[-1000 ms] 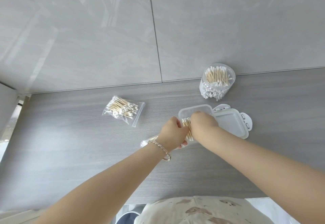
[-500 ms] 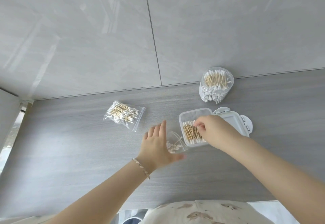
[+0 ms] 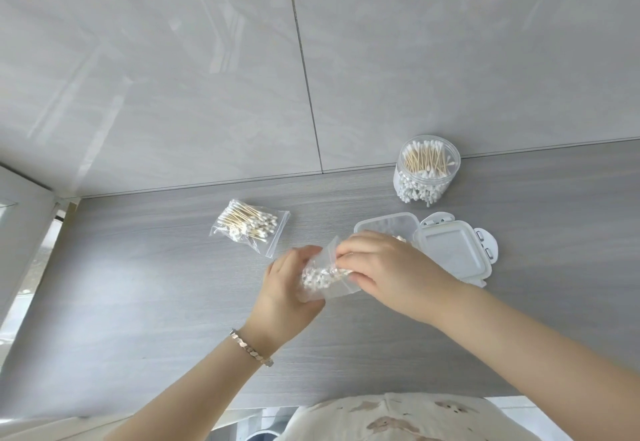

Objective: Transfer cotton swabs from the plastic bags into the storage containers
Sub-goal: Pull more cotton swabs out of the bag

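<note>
A clear plastic bag [image 3: 320, 279] with cotton swabs in it is lifted just above the grey counter. My left hand [image 3: 289, 290] grips its lower part. My right hand [image 3: 379, 267] pinches its open top edge, fingers at the mouth. Behind my right hand stands an open square clear container [image 3: 384, 227]; its contents are mostly hidden by my hand. A second sealed bag of swabs [image 3: 247, 225] lies on the counter to the left. A round clear jar [image 3: 427, 170] full of swabs stands at the back right by the wall.
The square container's lid [image 3: 453, 253] lies flat to its right with its latches out. A tiled wall [image 3: 311, 59] rises straight behind the counter [image 3: 138, 302]. The counter's near edge runs just above my clothing at the bottom.
My right hand left the swabs in the square container and came to the bag's mouth. My left hand, open half a second ago, has closed on the bag and raised it.
</note>
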A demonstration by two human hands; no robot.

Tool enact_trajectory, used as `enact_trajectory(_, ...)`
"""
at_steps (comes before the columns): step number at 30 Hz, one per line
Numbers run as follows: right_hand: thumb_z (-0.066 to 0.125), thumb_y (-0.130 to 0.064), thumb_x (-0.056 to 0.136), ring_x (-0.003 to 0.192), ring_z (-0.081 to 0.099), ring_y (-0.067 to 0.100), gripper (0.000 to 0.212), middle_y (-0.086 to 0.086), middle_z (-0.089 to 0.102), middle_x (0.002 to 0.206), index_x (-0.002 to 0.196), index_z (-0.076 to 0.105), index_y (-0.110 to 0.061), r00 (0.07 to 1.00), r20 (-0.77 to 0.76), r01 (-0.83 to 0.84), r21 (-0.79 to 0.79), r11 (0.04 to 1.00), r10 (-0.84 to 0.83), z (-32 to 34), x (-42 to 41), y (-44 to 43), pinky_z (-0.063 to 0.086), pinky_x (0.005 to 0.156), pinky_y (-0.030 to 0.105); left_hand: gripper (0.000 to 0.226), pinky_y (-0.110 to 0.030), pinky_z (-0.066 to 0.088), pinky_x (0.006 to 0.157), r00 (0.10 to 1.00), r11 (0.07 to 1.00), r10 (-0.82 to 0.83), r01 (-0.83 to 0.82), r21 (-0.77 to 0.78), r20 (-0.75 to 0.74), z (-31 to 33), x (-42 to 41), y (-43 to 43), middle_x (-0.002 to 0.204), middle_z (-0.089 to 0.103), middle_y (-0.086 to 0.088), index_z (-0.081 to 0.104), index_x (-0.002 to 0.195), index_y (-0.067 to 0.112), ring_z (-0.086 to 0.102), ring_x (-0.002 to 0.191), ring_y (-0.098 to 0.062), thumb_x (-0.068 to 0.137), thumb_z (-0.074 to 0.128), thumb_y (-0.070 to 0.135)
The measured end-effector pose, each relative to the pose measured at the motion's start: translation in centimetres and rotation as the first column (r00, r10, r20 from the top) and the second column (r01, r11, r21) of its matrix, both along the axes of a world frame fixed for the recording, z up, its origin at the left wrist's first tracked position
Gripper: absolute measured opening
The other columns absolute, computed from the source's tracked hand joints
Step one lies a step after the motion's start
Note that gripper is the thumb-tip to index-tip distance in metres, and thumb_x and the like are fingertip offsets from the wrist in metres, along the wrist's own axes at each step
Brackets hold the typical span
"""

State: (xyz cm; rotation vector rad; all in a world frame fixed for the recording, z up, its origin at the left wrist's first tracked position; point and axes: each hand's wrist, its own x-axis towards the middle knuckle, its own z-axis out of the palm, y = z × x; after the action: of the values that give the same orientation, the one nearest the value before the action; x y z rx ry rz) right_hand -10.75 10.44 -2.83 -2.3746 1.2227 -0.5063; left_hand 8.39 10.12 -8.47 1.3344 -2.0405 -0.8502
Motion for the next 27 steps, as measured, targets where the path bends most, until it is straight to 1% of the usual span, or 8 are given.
enact_trajectory(3, 0.068, -0.02, 0.067, 0.085, 0.057, 0.011, 0.025, -0.004, 0.068, 0.094, 0.092, 0.07, -0.017, 0.992, -0.076, -0.103, -0.025, 0.994, 0.101, 0.8, 0.0, 0.0, 0.046, 0.073, 0.022, 0.05, -0.036, 0.043, 0.086, 0.996, 0.994, -0.079, 0.077, -0.072, -0.028, 1.0, -0.9, 0.0, 0.103, 0.048, 0.035, 0.036, 0.108, 0.045, 0.046, 0.094, 0.01, 0.065, 0.057, 0.031)
enact_trajectory(6, 0.07, -0.027, 0.073, 0.096, 0.051, 0.005, 0.036, -0.008, 0.065, 0.109, 0.109, 0.066, -0.023, 0.998, -0.013, -0.055, 0.064, 0.996, 0.056, 1.7, -0.3, 0.3, 0.042, 0.077, 0.023, 0.061, -0.035, 0.048, 0.084, 0.985, 0.994, -0.097, 0.102, 0.027, -0.14, 1.0, -1.2, 0.3, 0.109, 0.055, 0.017, 0.036, 0.113, 0.05, 0.057, 0.099, -0.011, 0.065, 0.066, 0.026)
enact_trajectory(9, 0.071, -0.03, 0.079, 0.096, 0.043, -0.014, 0.047, -0.023, 0.055, 0.109, 0.123, 0.057, -0.032, 0.986, 0.144, 0.051, 0.239, 0.97, -0.088, 2.4, -0.6, 1.2, 0.033, 0.076, 0.004, 0.057, -0.025, 0.051, 0.068, 0.97, 0.97, -0.018, 0.075, 0.232, -0.241, 0.7, -1.5, 0.7, 0.093, 0.06, 0.002, 0.044, 0.11, 0.031, 0.061, 0.08, -0.008, 0.064, 0.073, 0.015)
enact_trajectory(13, 0.068, -0.021, 0.081, 0.083, 0.051, -0.014, 0.041, -0.022, 0.051, 0.089, 0.12, 0.059, -0.031, 0.938, 0.196, 0.188, 0.403, 0.896, -0.285, 1.7, -0.7, 2.1, 0.039, 0.071, 0.004, 0.036, -0.017, 0.045, 0.058, 0.931, 0.915, 0.071, 0.082, 0.395, -0.357, 1.2, -2.7, 1.4, 0.076, 0.058, 0.003, 0.05, 0.095, 0.014, 0.055, 0.063, -0.002, 0.071, 0.072, -0.001)
enact_trajectory(16, 0.068, -0.012, 0.08, 0.075, 0.053, -0.009, 0.027, -0.015, 0.051, 0.081, 0.107, 0.068, -0.016, 0.923, 0.155, 0.27, 0.395, 0.878, -0.353, 1.1, -0.5, 2.3, 0.037, 0.065, 0.005, 0.038, -0.015, 0.04, 0.053, 0.942, 0.904, 0.031, 0.116, 0.412, -0.333, 1.6, -3.3, 1.7, 0.071, 0.052, 0.007, 0.045, 0.088, 0.021, 0.048, 0.057, -0.002, 0.068, 0.067, -0.003)
enact_trajectory(21, 0.075, -0.022, 0.074, 0.088, 0.052, 0.007, 0.048, -0.003, 0.061, 0.106, 0.12, 0.061, -0.019, 0.928, 0.077, 0.304, 0.409, 0.861, -0.364, 0.8, -0.1, 2.5, 0.034, 0.069, 0.011, 0.047, -0.018, 0.043, 0.062, 0.985, 0.935, -0.077, 0.125, 0.333, -0.153, 1.6, -3.9, 1.8, 0.085, 0.053, -0.001, 0.035, 0.093, 0.034, 0.053, 0.074, -0.012, 0.064, 0.064, 0.009)
enact_trajectory(24, 0.076, -0.022, 0.074, 0.086, 0.056, 0.008, 0.045, -0.002, 0.065, 0.101, 0.116, 0.063, -0.018, 0.888, 0.154, 0.332, 0.435, 0.837, -0.432, 0.6, 0.0, 2.8, 0.04, 0.071, 0.008, 0.053, -0.01, 0.04, 0.067, 0.986, 0.943, -0.104, 0.139, 0.303, -0.131, 2.0, -4.3, 1.8, 0.091, 0.05, 0.006, 0.033, 0.094, 0.036, 0.053, 0.085, -0.01, 0.064, 0.067, 0.008)
enact_trajectory(27, 0.08, -0.014, 0.069, 0.085, 0.06, 0.011, 0.038, -0.002, 0.066, 0.096, 0.105, 0.069, -0.017, 0.844, 0.213, 0.357, 0.462, 0.812, -0.492, 0.4, -0.2, 3.0, 0.047, 0.078, 0.018, 0.058, -0.009, 0.041, 0.067, 0.987, 0.943, -0.115, 0.145, 0.3, -0.113, 2.5, -4.4, 1.4, 0.091, 0.053, 0.012, 0.033, 0.096, 0.039, 0.056, 0.084, -0.007, 0.065, 0.073, 0.01)
